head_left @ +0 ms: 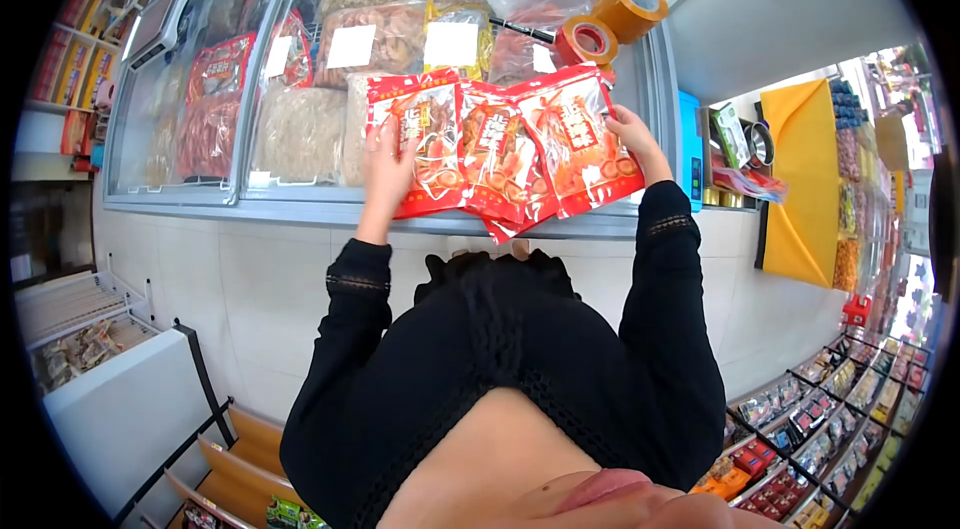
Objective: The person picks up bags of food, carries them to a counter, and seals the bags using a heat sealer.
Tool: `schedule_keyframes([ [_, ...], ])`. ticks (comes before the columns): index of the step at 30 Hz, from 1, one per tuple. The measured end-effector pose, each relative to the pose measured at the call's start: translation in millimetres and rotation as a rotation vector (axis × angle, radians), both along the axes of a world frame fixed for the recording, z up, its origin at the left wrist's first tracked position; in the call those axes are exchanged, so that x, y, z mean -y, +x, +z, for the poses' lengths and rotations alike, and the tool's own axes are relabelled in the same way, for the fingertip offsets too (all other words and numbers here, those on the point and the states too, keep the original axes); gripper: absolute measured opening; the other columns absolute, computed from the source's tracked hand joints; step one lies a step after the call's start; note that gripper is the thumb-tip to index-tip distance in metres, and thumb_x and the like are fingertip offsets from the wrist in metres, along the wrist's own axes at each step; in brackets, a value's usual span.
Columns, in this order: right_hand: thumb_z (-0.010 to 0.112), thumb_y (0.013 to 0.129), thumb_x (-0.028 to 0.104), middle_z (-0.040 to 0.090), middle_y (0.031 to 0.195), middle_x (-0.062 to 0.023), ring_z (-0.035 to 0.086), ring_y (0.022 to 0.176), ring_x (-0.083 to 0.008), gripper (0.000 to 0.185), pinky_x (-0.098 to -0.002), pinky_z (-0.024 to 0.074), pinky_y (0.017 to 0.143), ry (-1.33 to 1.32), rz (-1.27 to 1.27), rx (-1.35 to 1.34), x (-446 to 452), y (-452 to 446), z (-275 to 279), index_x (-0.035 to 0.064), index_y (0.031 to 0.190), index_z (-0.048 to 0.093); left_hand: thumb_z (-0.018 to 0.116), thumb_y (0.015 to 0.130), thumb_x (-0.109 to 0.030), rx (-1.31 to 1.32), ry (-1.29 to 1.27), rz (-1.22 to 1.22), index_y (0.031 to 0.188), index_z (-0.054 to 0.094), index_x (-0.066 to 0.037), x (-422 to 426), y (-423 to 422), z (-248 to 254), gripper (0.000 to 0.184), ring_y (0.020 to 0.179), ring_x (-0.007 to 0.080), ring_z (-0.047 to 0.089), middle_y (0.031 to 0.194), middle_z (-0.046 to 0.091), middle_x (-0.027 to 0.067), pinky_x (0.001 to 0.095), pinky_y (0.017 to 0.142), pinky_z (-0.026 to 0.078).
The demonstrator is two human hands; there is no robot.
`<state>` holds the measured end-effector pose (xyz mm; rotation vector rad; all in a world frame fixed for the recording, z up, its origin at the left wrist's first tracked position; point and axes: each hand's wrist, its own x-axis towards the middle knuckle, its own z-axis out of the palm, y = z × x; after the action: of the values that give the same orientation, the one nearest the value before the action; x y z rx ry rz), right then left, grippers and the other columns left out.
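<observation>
Several red snack packets (500,149) lie overlapping in a fan at the front edge of a glass-topped freezer (300,201). My left hand (391,169) rests on the leftmost packet, its fingers apart and pointing away from me. At the right end, my right hand (640,141) grips the upper corner of the rightmost packet, with its thumb hidden or hard to make out. Just beyond the packets are a roll of red tape (586,41), a wide roll of brown tape (630,7) and a black pen (522,31).
Bagged goods (370,39) show under the glass. A scale (165,21) stands at the freezer's far left. To the right are a blue box (690,149) and a yellow-covered surface (800,184). Shelves of packets (820,409) fill the lower right.
</observation>
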<state>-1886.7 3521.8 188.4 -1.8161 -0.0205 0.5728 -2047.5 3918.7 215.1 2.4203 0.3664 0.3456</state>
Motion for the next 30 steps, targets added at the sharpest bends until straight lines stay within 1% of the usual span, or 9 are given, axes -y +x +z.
schedule_keyframes([
  [2,0.047,0.082,0.008,0.056,0.098,-0.0062,0.052,0.088,-0.0123,0.029,-0.0261,0.042,0.076,-0.054,0.028,0.0,7,-10,-1,0.0,0.11,0.045,0.054,0.073,-0.045,-0.132,0.109,-0.125,0.124,0.039,-0.015,39,-5,11,0.061,0.119,0.0406,0.025,0.128,0.031,0.0223,0.0529,0.093,0.023],
  [5,0.056,0.075,0.032,0.043,0.117,-0.0208,0.044,0.105,-0.0323,0.048,-0.0416,0.035,0.086,-0.773,-0.173,0.559,-18,-39,-4,0.0032,0.113,0.046,0.053,0.07,-0.052,-0.327,0.319,-0.08,0.126,0.037,-0.022,72,-9,11,0.066,0.123,0.0428,0.015,0.134,0.022,0.0196,0.063,0.091,0.01],
  [8,0.056,0.075,0.038,0.04,0.121,-0.0182,0.04,0.11,-0.0306,0.054,-0.043,0.0299,0.09,-0.637,-0.043,0.784,-39,-72,-17,0.007,0.118,0.044,0.053,0.07,-0.051,-0.289,0.291,-0.054,0.126,0.036,-0.023,65,-9,5,0.065,0.123,0.0427,0.015,0.134,0.022,0.0191,0.0625,0.091,0.012],
  [11,0.055,0.074,0.041,0.035,0.127,-0.0151,0.031,0.117,-0.0329,0.056,-0.0445,0.019,0.097,-0.512,0.158,0.644,-72,-111,-2,0.0145,0.122,0.042,0.055,0.069,-0.047,-0.287,0.308,-0.042,0.126,0.036,-0.024,48,-11,-1,0.065,0.123,0.0416,0.017,0.134,0.023,0.0177,0.0624,0.091,0.014],
  [20,0.048,0.077,0.046,0.028,0.134,-0.0086,0.018,0.125,-0.0304,0.06,-0.0515,0.0139,0.096,-0.837,0.15,0.505,-92,-122,-12,0.0174,0.127,0.033,0.05,0.074,-0.036,-0.377,0.411,0.034,0.125,0.036,-0.029,-87,-25,-54,0.052,0.125,0.0329,0.017,0.136,0.022,0.0107,0.0545,0.097,0.015],
  [23,0.047,0.078,0.045,0.029,0.133,-0.009,0.022,0.123,-0.0286,0.055,-0.0508,0.0178,0.094,-0.857,0.197,0.499,-90,-118,5,0.0154,0.124,0.038,0.051,0.075,-0.032,-0.382,0.358,0.046,0.12,0.044,-0.019,-70,-23,-25,0.047,0.12,0.0343,0.027,0.131,0.031,0.0157,0.0511,0.096,0.019],
  [26,0.052,0.075,0.045,0.031,0.131,-0.0122,0.028,0.12,-0.0306,0.054,-0.0502,0.0205,0.093,-0.544,0.174,0.565,-61,-97,-11,0.0162,0.12,0.043,0.053,0.077,-0.029,0.036,0.236,-0.102,0.104,0.054,0.0,-13,-13,0,0.04,0.103,0.0363,0.044,0.113,0.045,0.026,0.0427,0.091,0.031],
  [27,0.053,0.074,0.045,0.031,0.131,-0.0131,0.028,0.119,-0.0316,0.056,-0.0499,0.0203,0.094,-0.624,0.119,0.565,-55,-94,-1,0.0167,0.121,0.043,0.055,0.076,-0.035,0.013,0.022,-0.138,0.108,0.053,-0.004,17,-13,11,0.044,0.107,0.0365,0.042,0.116,0.043,0.0252,0.043,0.091,0.031],
  [30,0.057,0.069,0.049,0.03,0.131,-0.0135,0.026,0.121,-0.0318,0.066,-0.0501,0.0205,0.095,-0.806,0.08,0.542,-40,-88,1,0.0189,0.125,0.038,0.057,0.067,-0.054,-0.158,0.205,-0.421,0.12,0.044,-0.018,76,-12,22,0.065,0.121,0.0402,0.022,0.131,0.027,0.0197,0.0505,0.098,0.017],
])
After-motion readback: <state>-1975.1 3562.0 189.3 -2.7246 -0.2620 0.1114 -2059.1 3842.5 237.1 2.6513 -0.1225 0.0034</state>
